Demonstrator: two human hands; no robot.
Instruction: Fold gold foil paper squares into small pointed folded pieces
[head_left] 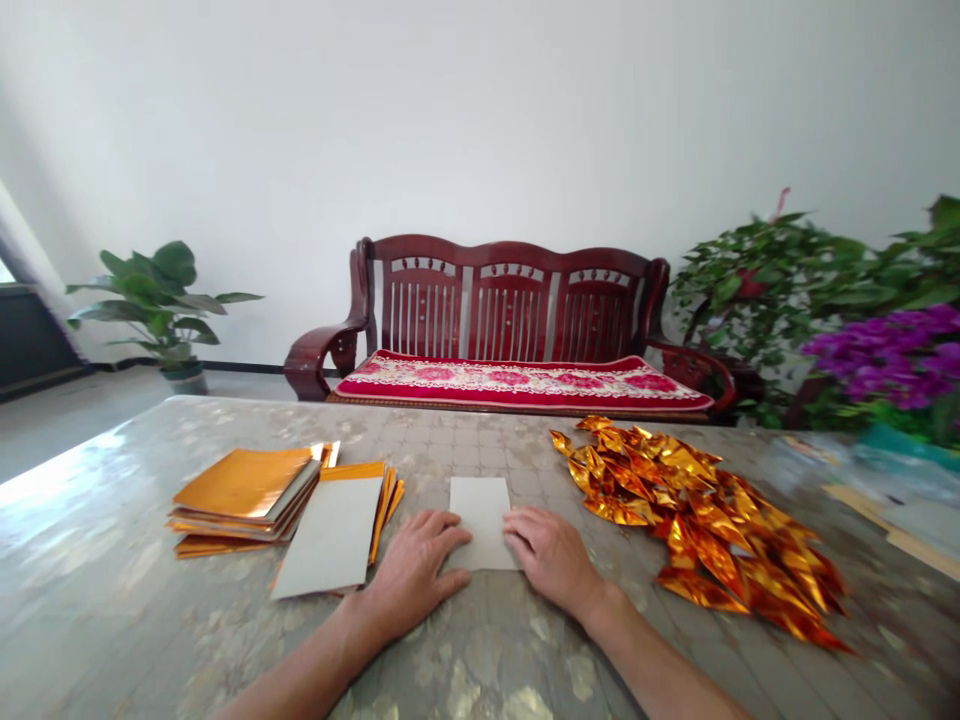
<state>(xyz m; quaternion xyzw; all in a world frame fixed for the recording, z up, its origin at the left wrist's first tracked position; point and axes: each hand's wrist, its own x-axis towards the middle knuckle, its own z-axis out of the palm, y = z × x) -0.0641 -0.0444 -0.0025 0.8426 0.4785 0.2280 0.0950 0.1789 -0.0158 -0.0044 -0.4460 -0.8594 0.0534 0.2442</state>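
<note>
A small pale grey sheet of paper (484,525) lies flat on the table in front of me. My left hand (424,560) rests at its left edge, palm down, thumb and fingers apart, with the fingertips on the paper. On the opposite edge lies my right hand (551,555), fingers slightly bent, touching the sheet from above; its thumb is partly hidden. Just left of my left hand, a fanned pile of foil paper (330,530) shows its grey back and gold edges. Beside that sits a thicker stack of gold foil paper (240,485).
Folded shiny gold foil pieces (697,510) form a heap on the right of the patterned table (480,650). Clear plastic bags (892,480) lie at the far right. Behind the table stand a wooden bench (510,300) with a red cover, a potted plant (165,300) and purple flowers (892,355).
</note>
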